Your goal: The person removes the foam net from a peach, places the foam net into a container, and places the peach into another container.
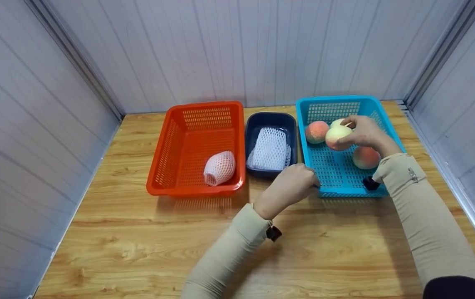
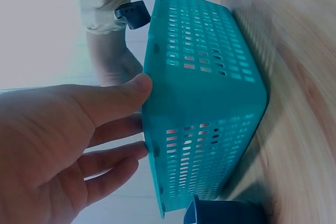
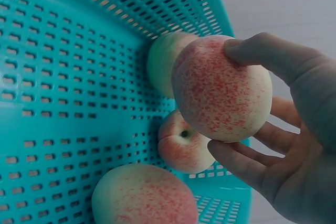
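Observation:
My right hand [image 1: 364, 132] holds a yellow and red peach [image 1: 338, 138] between thumb and fingers, over the turquoise basket [image 1: 341, 182]. In the right wrist view, thumb and fingertips grip the sides of this peach [image 3: 223, 90]. Lower in the basket lie a reddish peach [image 1: 316, 132] on the left, one partly hidden behind the held peach, and another peach [image 1: 366, 158] on the right. My left hand [image 1: 293, 185] is at the basket's near left corner. The left wrist view has its thumb and fingers [image 2: 139, 83] pinching the rim.
Left of the turquoise basket stands a dark blue tray [image 1: 258, 172] holding white foam net sleeves [image 1: 269, 147]. An orange basket [image 1: 171, 166] farther left contains a fruit-shaped bundle in a foam net [image 1: 220, 167]. Pale panel walls [image 1: 237, 54] enclose the wooden table [image 1: 137, 245].

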`<state>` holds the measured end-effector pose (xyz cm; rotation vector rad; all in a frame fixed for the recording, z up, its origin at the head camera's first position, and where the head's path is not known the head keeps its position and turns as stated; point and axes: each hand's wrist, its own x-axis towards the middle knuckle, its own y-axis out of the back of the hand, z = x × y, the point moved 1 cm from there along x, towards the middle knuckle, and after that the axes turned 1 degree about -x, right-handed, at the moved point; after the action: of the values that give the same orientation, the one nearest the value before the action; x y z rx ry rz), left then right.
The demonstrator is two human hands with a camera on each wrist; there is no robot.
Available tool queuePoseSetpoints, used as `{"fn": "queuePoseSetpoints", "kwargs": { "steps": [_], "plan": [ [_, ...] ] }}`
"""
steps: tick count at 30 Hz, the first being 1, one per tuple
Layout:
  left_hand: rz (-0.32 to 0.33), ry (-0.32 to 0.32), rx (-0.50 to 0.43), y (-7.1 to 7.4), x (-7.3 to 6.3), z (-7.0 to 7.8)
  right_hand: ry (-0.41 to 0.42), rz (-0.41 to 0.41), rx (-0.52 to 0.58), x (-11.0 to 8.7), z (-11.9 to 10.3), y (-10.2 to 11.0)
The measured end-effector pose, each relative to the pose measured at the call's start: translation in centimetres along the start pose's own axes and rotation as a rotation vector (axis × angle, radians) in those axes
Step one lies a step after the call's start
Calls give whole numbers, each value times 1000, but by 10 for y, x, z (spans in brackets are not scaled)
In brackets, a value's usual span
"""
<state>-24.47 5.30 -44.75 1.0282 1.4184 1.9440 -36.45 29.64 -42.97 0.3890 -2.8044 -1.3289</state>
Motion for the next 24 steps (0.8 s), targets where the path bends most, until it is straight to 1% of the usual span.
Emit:
{"fn": "queuePoseSetpoints", "kwargs": {
  "steps": [5,8,14,24],
  "plan": [
    [13,-4,18,-1,-1,0,20,-32,-50,5,3,-5],
    [21,-10,31,-1,-1,1,19,-46,-70,9,3,-6],
    [25,1,16,0,0,0,-2,-81,-104,15,3,-10],
    [15,16,8,-1,-2,1,-38,-123,-94,23,8,-18]
  ]
}}
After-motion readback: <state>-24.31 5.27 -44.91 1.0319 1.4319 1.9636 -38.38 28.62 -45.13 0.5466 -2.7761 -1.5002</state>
